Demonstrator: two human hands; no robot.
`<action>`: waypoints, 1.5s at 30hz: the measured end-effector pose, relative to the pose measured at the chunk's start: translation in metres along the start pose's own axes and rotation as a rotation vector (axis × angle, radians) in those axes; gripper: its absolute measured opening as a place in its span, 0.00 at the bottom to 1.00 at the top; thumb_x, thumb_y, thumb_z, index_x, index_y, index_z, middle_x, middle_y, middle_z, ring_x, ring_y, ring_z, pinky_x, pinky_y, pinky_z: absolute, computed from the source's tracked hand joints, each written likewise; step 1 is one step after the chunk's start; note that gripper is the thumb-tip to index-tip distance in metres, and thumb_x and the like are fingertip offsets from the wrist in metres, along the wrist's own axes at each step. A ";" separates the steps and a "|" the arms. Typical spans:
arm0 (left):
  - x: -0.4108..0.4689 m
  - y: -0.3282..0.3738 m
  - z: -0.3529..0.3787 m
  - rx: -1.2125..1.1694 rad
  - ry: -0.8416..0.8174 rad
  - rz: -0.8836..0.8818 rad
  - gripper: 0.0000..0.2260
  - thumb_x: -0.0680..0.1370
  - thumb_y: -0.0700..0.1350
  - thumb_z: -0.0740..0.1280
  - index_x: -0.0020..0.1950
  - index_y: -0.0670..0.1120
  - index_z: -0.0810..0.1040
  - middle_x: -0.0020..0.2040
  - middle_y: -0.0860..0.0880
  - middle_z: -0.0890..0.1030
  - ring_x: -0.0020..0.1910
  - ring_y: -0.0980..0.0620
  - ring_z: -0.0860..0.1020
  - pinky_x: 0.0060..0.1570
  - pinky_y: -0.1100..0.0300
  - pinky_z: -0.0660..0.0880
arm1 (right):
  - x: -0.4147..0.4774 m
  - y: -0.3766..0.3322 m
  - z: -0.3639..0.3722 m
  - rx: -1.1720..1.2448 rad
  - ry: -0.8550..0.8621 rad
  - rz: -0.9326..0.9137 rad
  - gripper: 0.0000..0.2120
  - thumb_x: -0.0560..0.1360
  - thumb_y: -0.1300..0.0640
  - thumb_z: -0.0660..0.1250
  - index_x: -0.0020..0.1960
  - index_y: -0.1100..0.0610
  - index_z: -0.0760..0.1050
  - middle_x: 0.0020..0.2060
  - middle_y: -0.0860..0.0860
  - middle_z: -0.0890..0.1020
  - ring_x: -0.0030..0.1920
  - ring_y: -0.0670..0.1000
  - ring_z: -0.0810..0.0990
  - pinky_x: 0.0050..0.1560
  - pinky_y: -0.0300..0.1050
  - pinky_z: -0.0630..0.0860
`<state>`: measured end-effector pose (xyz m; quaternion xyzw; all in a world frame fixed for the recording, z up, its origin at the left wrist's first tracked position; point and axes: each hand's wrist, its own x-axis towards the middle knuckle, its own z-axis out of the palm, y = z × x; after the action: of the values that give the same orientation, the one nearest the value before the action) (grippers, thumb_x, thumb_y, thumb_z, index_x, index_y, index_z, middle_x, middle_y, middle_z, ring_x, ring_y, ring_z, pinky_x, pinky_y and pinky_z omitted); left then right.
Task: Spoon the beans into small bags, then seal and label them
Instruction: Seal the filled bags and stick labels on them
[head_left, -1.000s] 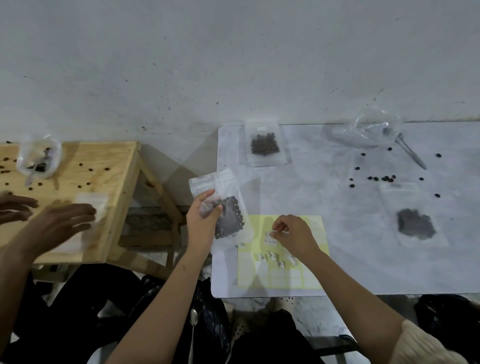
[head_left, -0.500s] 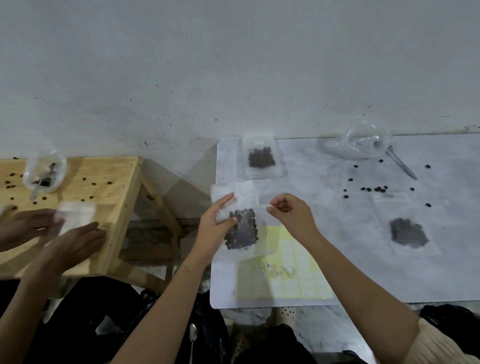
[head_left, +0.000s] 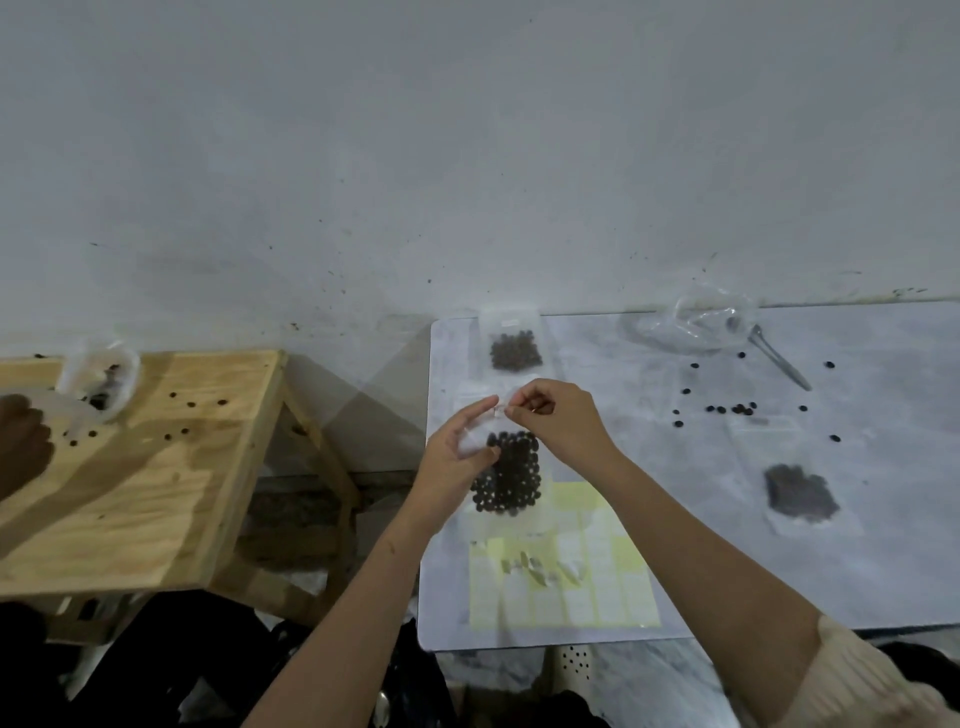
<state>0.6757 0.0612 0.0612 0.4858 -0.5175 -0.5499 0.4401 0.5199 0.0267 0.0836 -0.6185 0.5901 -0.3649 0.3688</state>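
- My left grip (head_left: 457, 460) is clamped on the small bag (head_left: 514, 467). Thumb and fingers pinch its upper left part, at the left side of the worktop (head_left: 675, 519).
- My right grip (head_left: 561, 421) is closed on a small white label (head_left: 500, 411). My fingertips pinch it right at the bag's top edge, close to my left forefinger. Whether label and bag touch, I cannot tell.
- Dark beans (head_left: 506, 493) fill the bag's lower half.
- Just below the bag, a yellow label sheet (head_left: 623, 587) lies flat at the worktop's near edge.
- A second filled bag (head_left: 514, 349) lies at the far edge, and a third filled bag (head_left: 800, 493) lies well to the right.
- Loose beans (head_left: 727, 409) are scattered on the far right part, near a spoon (head_left: 779, 359) and a crumpled clear bag (head_left: 696, 322).
- To the left stands a wooden table (head_left: 156, 483) with beans scattered on it. Another person's hand (head_left: 21, 441) rests there.
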 end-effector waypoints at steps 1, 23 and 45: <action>0.000 0.000 0.001 -0.002 0.000 0.001 0.24 0.74 0.28 0.65 0.65 0.49 0.74 0.61 0.57 0.75 0.55 0.68 0.75 0.50 0.66 0.76 | 0.001 -0.001 0.000 -0.008 0.001 0.001 0.03 0.71 0.59 0.72 0.39 0.56 0.79 0.33 0.44 0.79 0.35 0.41 0.75 0.37 0.26 0.71; 0.010 -0.002 0.001 -0.051 -0.015 -0.001 0.25 0.74 0.29 0.65 0.63 0.54 0.74 0.61 0.53 0.76 0.57 0.62 0.76 0.55 0.60 0.76 | 0.014 -0.008 0.004 -0.153 0.020 0.087 0.05 0.68 0.54 0.74 0.38 0.53 0.79 0.35 0.48 0.82 0.36 0.42 0.78 0.39 0.36 0.75; 0.096 0.003 0.031 -0.184 0.311 -0.037 0.09 0.74 0.34 0.69 0.53 0.39 0.79 0.39 0.47 0.84 0.37 0.49 0.83 0.41 0.62 0.79 | 0.065 0.016 -0.022 0.403 0.054 0.362 0.19 0.67 0.63 0.75 0.54 0.57 0.71 0.36 0.52 0.82 0.35 0.48 0.82 0.38 0.36 0.78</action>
<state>0.6310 -0.0290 0.0568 0.5321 -0.3815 -0.5213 0.5472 0.4954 -0.0390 0.0802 -0.4070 0.6162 -0.4196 0.5277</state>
